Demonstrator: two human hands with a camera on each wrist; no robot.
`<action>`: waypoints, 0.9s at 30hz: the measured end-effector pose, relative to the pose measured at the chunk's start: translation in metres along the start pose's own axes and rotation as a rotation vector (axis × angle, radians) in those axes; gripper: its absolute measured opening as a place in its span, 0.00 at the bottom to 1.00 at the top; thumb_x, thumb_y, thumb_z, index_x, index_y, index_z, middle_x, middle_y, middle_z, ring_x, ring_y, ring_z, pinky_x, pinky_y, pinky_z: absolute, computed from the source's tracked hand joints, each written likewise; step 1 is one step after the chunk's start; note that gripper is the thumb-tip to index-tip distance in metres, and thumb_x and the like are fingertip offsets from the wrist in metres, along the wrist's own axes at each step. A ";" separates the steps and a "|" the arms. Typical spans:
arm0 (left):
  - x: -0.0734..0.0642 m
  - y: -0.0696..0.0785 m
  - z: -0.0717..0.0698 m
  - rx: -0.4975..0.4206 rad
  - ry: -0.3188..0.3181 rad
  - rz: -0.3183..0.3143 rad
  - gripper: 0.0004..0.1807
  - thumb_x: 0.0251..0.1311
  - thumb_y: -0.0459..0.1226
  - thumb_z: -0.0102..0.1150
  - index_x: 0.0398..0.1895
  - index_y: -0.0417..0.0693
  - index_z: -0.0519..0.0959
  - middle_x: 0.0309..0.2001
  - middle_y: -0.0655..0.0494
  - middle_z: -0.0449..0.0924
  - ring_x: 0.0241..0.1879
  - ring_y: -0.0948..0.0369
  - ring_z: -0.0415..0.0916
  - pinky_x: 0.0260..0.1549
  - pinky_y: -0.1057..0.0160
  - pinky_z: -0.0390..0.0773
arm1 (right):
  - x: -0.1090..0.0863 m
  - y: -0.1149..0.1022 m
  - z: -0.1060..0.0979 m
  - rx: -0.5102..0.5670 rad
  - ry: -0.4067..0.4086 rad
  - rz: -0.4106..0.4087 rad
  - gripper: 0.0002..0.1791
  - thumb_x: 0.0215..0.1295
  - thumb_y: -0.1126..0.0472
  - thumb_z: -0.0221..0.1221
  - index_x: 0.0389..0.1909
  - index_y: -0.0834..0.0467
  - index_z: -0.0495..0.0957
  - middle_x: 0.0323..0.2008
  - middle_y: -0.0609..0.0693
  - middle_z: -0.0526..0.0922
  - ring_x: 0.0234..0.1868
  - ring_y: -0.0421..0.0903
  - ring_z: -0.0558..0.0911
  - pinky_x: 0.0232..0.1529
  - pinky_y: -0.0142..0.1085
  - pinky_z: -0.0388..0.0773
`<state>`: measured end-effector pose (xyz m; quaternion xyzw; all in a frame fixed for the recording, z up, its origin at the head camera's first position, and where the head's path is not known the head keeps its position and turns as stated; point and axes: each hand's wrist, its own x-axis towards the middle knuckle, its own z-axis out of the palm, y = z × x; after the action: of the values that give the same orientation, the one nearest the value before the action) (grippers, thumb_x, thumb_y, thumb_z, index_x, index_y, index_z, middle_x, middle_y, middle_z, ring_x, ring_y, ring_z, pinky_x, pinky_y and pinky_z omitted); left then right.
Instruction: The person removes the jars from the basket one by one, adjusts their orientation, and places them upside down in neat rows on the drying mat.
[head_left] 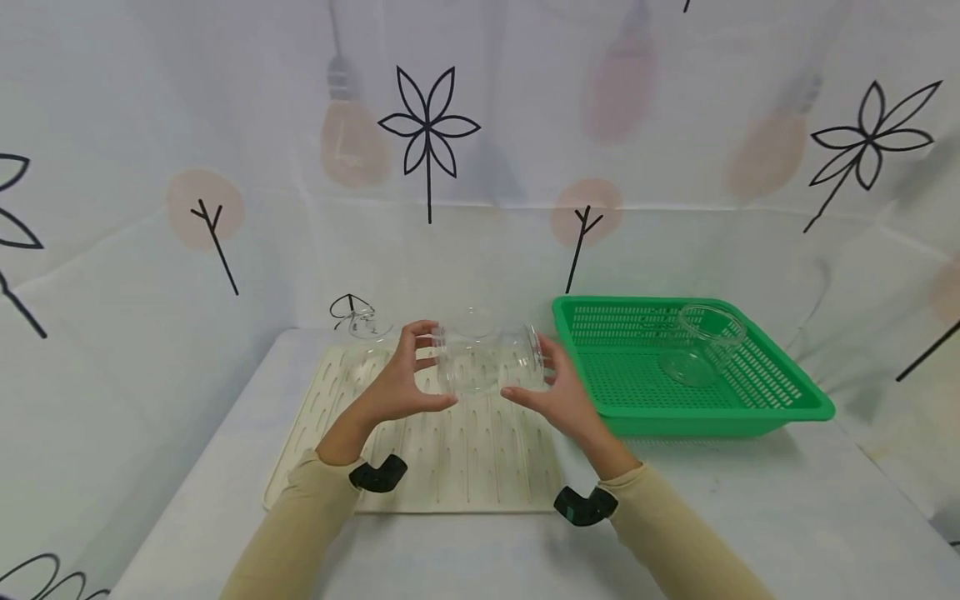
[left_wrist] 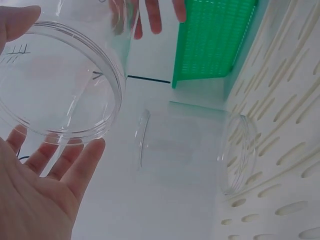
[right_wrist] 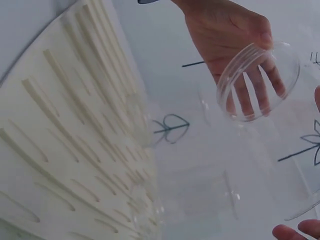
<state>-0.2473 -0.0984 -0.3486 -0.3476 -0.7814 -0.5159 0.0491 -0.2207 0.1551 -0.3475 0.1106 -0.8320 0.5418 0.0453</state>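
Note:
A clear jar (head_left: 491, 358) is held on its side by both hands above the cream ridged mat (head_left: 465, 475). My left hand (head_left: 401, 383) grips its left end, thumb on one side and fingers on the other. In the left wrist view, a ringed rim (left_wrist: 117, 95) rests between that thumb and the fingertips. At the right end, my right hand (head_left: 562, 396) holds the jar with spread thumb and fingers. In the right wrist view only some of its fingertips (right_wrist: 295, 232) show, at the lower right edge.
Another clear jar (head_left: 366, 354) stands at the mat's back left. Behind the held jar, one more clear jar (head_left: 472, 318) is partly hidden. To the right sits a green slotted basket (head_left: 697, 423) with a clear jar (head_left: 693, 367) inside. A patterned cloth (head_left: 487, 250) hangs behind.

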 end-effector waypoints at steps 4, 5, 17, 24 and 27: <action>-0.001 0.000 -0.001 -0.007 0.017 0.012 0.53 0.43 0.30 0.71 0.66 0.40 0.43 0.65 0.43 0.48 0.62 0.45 0.56 0.55 0.48 0.67 | -0.003 0.008 0.006 0.028 -0.030 0.057 0.49 0.50 0.51 0.69 0.67 0.62 0.54 0.64 0.63 0.60 0.62 0.63 0.61 0.59 0.55 0.61; -0.001 0.000 -0.001 -0.010 0.021 0.013 0.53 0.43 0.30 0.71 0.66 0.41 0.43 0.66 0.43 0.48 0.62 0.45 0.56 0.55 0.47 0.67 | -0.004 0.010 0.007 0.032 -0.034 0.049 0.47 0.51 0.52 0.69 0.67 0.62 0.55 0.63 0.62 0.62 0.62 0.62 0.61 0.59 0.55 0.60; -0.001 0.001 -0.003 0.015 0.015 -0.011 0.51 0.45 0.33 0.71 0.67 0.46 0.46 0.65 0.41 0.53 0.62 0.44 0.60 0.58 0.47 0.63 | -0.003 0.009 0.002 0.112 0.009 -0.067 0.36 0.56 0.63 0.65 0.64 0.64 0.59 0.58 0.61 0.68 0.59 0.56 0.66 0.60 0.55 0.60; -0.004 0.001 -0.003 0.087 0.019 -0.089 0.49 0.45 0.39 0.72 0.67 0.46 0.50 0.66 0.44 0.59 0.64 0.46 0.57 0.59 0.44 0.60 | -0.001 0.001 -0.002 0.131 0.015 -0.093 0.36 0.55 0.65 0.65 0.62 0.66 0.58 0.59 0.63 0.69 0.59 0.57 0.67 0.60 0.53 0.61; -0.006 0.000 -0.003 0.090 -0.001 -0.136 0.47 0.46 0.42 0.71 0.66 0.47 0.52 0.67 0.49 0.59 0.66 0.47 0.54 0.58 0.42 0.60 | -0.001 -0.001 -0.003 0.148 0.007 -0.116 0.36 0.54 0.66 0.65 0.62 0.65 0.58 0.58 0.63 0.69 0.59 0.58 0.67 0.59 0.54 0.61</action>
<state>-0.2437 -0.1042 -0.3497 -0.2913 -0.8256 -0.4824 0.0290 -0.2197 0.1574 -0.3458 0.1598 -0.7817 0.5986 0.0712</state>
